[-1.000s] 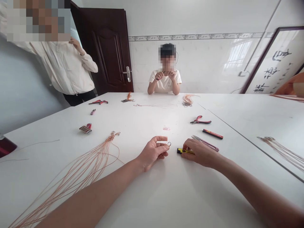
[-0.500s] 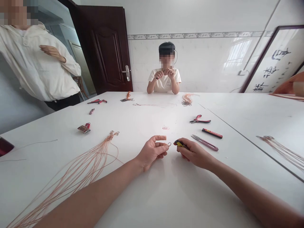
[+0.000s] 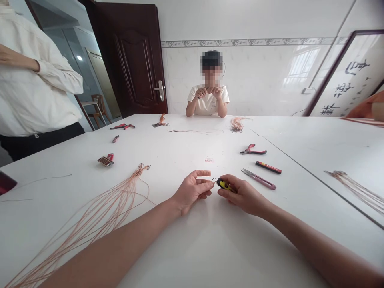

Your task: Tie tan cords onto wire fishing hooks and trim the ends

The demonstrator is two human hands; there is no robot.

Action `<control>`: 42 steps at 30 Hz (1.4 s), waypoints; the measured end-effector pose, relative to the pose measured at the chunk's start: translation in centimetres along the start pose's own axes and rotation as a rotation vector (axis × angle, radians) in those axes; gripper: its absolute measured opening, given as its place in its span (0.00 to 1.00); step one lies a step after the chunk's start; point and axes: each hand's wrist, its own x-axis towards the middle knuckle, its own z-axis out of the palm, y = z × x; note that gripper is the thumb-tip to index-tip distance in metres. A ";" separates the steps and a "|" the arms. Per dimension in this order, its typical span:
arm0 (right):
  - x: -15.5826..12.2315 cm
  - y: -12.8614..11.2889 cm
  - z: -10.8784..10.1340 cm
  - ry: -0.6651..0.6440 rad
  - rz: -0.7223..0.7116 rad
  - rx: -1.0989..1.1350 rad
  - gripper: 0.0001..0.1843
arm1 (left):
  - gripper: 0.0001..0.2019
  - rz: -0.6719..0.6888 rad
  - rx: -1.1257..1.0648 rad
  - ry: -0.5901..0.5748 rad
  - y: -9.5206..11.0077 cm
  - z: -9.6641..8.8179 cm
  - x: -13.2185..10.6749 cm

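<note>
My left hand (image 3: 195, 190) is closed, pinching a small dark fish hook (image 3: 214, 180) between thumb and fingertips, its bend sticking out to the right. My right hand (image 3: 240, 192) is wrapped around a small yellow-and-black object (image 3: 225, 185), shaped somewhat like a lighter; its exact kind I cannot make out. The black end points at the hook, very near it; whether they touch is unclear. Left of my hands lies a bundle of orange lines with hooks (image 3: 140, 171). Thread snips (image 3: 259, 179) lie beyond my right hand.
A red box (image 3: 268, 167) and red-handled pliers (image 3: 253, 150) lie at right. Farther left are a red-and-metal item (image 3: 106, 160) and more pliers (image 3: 123, 127). More lines with hooks (image 3: 345, 176) lie far right. One person sits across the white table (image 3: 180, 248); another stands at left.
My right hand has moved slightly left, bringing the yellow-and-black object closer to the hook and showing more of its yellow side. The standing person has shifted left and lowered an arm.
</note>
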 end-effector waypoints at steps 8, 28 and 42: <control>0.0 -0.2 0.0 0.062 -0.055 -0.125 0.19 | 0.18 0.014 0.010 -0.016 -0.3 -0.2 0.2; 0.1 -0.6 0.6 0.045 0.107 -0.049 0.22 | 0.16 0.049 0.080 -0.056 -0.7 -0.2 0.2; 0.6 1.1 -0.2 0.255 0.027 -0.639 0.21 | 0.18 0.034 0.016 -0.035 -0.9 -0.2 0.1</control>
